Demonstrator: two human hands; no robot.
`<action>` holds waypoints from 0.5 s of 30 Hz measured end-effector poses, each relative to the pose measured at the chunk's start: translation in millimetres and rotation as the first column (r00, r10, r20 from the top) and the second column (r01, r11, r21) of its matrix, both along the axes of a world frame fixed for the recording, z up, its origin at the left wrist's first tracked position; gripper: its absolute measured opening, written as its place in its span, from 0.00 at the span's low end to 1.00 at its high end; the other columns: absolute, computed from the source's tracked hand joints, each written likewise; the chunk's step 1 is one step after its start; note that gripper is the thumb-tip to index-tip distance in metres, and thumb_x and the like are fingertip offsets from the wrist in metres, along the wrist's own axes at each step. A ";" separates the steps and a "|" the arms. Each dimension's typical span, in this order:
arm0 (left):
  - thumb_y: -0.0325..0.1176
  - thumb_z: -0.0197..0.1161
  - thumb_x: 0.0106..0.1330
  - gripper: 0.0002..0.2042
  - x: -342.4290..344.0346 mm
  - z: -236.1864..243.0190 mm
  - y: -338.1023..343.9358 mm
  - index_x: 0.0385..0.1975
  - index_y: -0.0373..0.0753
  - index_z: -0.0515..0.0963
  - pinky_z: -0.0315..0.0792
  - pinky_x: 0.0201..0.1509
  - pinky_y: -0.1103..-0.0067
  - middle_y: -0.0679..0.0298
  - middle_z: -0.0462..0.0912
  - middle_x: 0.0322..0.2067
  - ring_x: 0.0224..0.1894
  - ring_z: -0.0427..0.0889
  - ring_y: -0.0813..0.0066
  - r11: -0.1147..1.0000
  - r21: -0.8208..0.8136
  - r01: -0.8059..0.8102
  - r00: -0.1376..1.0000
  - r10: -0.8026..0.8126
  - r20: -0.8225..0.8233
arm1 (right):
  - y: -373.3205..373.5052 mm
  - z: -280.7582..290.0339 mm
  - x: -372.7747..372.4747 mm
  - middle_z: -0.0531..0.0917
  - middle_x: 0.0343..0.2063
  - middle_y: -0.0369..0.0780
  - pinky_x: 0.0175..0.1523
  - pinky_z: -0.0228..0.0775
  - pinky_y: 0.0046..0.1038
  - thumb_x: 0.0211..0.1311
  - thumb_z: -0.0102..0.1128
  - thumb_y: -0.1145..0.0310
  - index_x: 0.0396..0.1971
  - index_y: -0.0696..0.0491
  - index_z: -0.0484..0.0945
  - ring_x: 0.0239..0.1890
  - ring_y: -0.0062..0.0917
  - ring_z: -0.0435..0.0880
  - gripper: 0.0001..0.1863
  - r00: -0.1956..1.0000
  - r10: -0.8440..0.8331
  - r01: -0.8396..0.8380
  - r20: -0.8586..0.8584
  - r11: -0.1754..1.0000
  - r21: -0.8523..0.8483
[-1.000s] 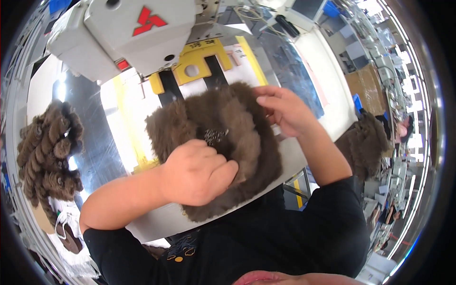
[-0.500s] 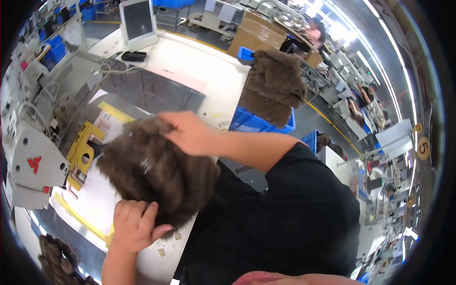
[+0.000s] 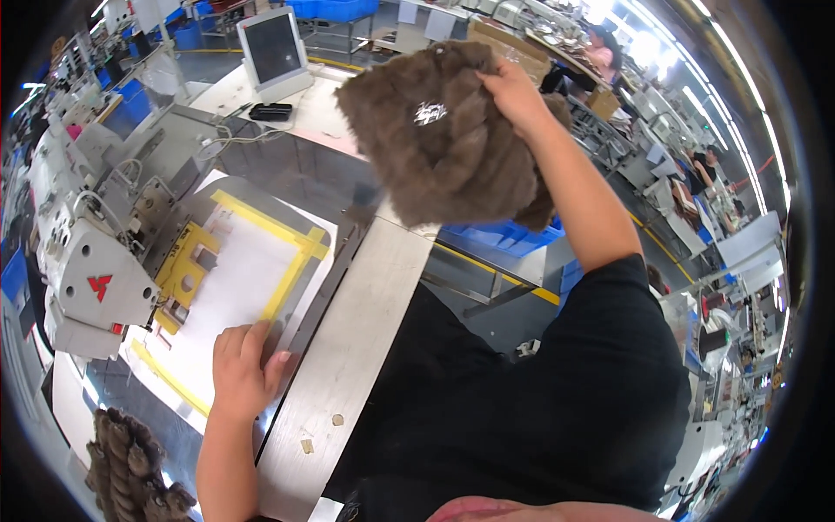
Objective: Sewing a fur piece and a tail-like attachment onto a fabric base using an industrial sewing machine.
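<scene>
Fur has left the machine since the frame half a second ago: the brown fur piece [image 3: 430, 148] is now raised in the right hand [image 3: 520, 100], out to the right, and the left hand [image 3: 242, 370] has come off it.

In the head view, the right hand's fingers are clamped on the fur piece's upper right edge. It hangs in front of a fur pile [image 3: 537, 213] and a blue crate [image 3: 513, 239]; whether it touches the pile, I cannot tell. The left hand holds nothing, its fingers close together and thumb apart, over the near part of a white sheet [image 3: 235, 287] bordered with yellow tape [image 3: 296, 283]. Beyond stand the sewing machine [image 3: 96, 278] and its yellow plate [image 3: 184, 277]. A pale counter [image 3: 361, 335] carries two small scraps [image 3: 307, 446]. At the lower left lies a furry bundle [image 3: 130, 461]; at the back is a screen [image 3: 271, 48].

The counter's front edge slants beside the person's lap. Bare sheet shows between the left hand and the yellow plate, and grey floor [image 3: 496, 326] opens between counter and crate.
</scene>
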State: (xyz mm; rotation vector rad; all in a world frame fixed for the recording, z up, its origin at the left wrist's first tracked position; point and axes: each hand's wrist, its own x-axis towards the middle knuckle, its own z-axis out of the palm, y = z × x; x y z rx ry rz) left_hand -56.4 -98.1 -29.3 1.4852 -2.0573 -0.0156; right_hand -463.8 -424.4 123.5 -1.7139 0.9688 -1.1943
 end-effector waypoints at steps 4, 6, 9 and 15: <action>0.40 0.67 0.66 0.19 2.8 -3.1 -2.5 0.51 0.33 0.78 0.72 0.51 0.60 0.49 0.82 0.39 0.43 0.79 0.47 0.987 0.106 -0.120 0.990 0.127 -0.058 | -113.0 10.4 11.5 0.89 0.42 0.42 0.52 0.76 0.34 0.75 0.57 0.58 0.49 0.55 0.84 0.45 0.32 0.87 0.17 0.761 -0.229 -0.012 -0.607 0.930 -0.367; 0.38 0.67 0.66 0.18 3.3 -4.5 -5.3 0.51 0.34 0.78 0.73 0.52 0.61 0.49 0.82 0.39 0.44 0.79 0.47 0.979 0.142 -0.143 0.983 0.157 -0.096 | -175.7 10.6 27.8 0.89 0.41 0.46 0.53 0.75 0.36 0.74 0.56 0.53 0.46 0.54 0.85 0.47 0.41 0.87 0.19 0.582 -0.386 0.017 -0.715 0.886 -0.464; 0.36 0.67 0.66 0.17 5.3 -3.8 -8.7 0.51 0.34 0.78 0.73 0.52 0.61 0.49 0.82 0.40 0.45 0.79 0.47 0.962 0.195 -0.190 0.968 0.216 -0.124 | -212.4 -4.7 76.1 0.87 0.37 0.50 0.49 0.76 0.41 0.73 0.55 0.45 0.41 0.54 0.85 0.44 0.50 0.85 0.25 0.740 -0.598 0.340 -0.307 0.726 -0.597; 0.37 0.70 0.64 0.17 8.4 -3.5 -16.8 0.49 0.35 0.80 0.74 0.52 0.61 0.51 0.82 0.41 0.44 0.79 0.48 0.974 0.154 -0.166 0.982 0.177 -0.066 | -42.3 -80.3 160.2 0.87 0.32 0.50 0.44 0.77 0.42 0.69 0.60 0.51 0.37 0.54 0.87 0.38 0.44 0.87 0.20 0.819 -0.116 -0.112 -0.562 0.928 -0.356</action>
